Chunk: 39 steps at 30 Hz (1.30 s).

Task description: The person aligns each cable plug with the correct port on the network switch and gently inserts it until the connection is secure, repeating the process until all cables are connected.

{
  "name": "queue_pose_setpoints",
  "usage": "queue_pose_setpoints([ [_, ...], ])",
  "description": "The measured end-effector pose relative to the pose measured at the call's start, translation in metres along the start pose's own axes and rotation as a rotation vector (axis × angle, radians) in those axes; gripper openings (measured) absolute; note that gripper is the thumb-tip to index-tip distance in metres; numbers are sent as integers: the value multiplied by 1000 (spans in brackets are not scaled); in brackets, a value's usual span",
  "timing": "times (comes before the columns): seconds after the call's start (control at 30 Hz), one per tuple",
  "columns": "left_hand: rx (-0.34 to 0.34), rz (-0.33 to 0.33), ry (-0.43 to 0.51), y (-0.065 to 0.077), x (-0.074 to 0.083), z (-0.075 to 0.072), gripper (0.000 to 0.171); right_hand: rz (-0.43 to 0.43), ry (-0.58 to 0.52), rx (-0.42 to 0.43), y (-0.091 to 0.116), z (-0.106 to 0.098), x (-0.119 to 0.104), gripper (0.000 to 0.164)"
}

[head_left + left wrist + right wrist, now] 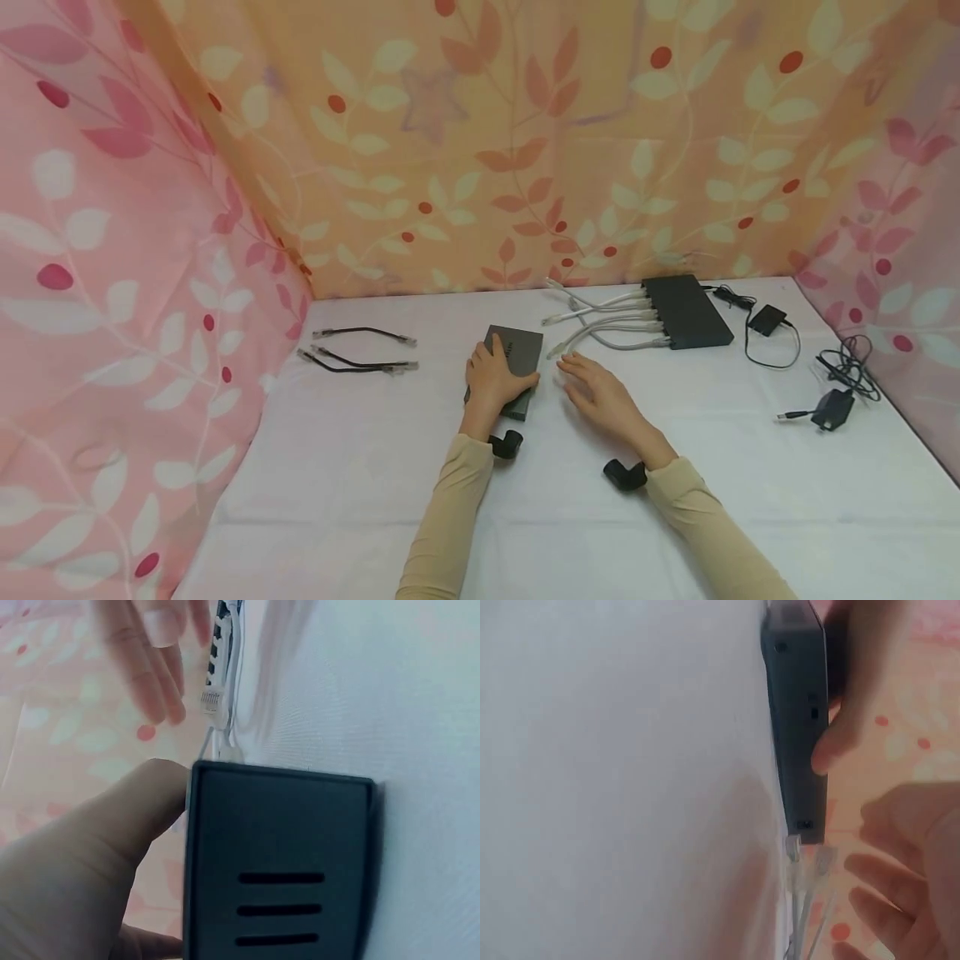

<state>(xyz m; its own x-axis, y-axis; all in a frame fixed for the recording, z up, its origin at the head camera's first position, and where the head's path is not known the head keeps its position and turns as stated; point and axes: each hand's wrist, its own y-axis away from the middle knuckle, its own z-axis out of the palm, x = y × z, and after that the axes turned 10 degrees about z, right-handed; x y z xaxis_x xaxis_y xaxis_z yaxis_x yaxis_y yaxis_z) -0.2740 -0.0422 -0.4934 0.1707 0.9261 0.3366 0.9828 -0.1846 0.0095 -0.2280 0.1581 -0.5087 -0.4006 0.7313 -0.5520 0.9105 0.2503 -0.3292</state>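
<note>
Left hand (492, 382) grips the gray box (525, 352); right hand (607, 404) relaxed, empty; beyond it, white cables (633, 317) already plugged in; black cables (367, 329), left of both, unconnected.

Dark grey box (527, 354), 3 slots visible in near end; flat on white cloth (345, 475), left hand (492, 382) gripping it.

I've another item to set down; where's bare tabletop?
Bare tabletop: left of the left sleeve, in front of the black cables; between right sleeve and adapters. Crowded: from the gray box rightward, past gray cables, to the black box.
</note>
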Motion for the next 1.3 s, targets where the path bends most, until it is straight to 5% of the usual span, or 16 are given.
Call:
queue_pose_setpoints([
  [0.1,-12,15,-10,1,-3,-2,106,20,72,-54,-6,-6,10,43],
  [0.3,-45,73,8,5,-8,-7,105,67,171,-302,-16,-13,20,51],
  [0.5,-52,110,34,6,-10,-7,105,85,176,-404,-24,-9,28,56],
  [0.87,-88,160,42,7,-20,-11,106,130,319,-422,-44,-4,31,53],
  [1.3,-139,257,81,12,-25,-16,105,163,334,-409,-58,4,28,54],
])
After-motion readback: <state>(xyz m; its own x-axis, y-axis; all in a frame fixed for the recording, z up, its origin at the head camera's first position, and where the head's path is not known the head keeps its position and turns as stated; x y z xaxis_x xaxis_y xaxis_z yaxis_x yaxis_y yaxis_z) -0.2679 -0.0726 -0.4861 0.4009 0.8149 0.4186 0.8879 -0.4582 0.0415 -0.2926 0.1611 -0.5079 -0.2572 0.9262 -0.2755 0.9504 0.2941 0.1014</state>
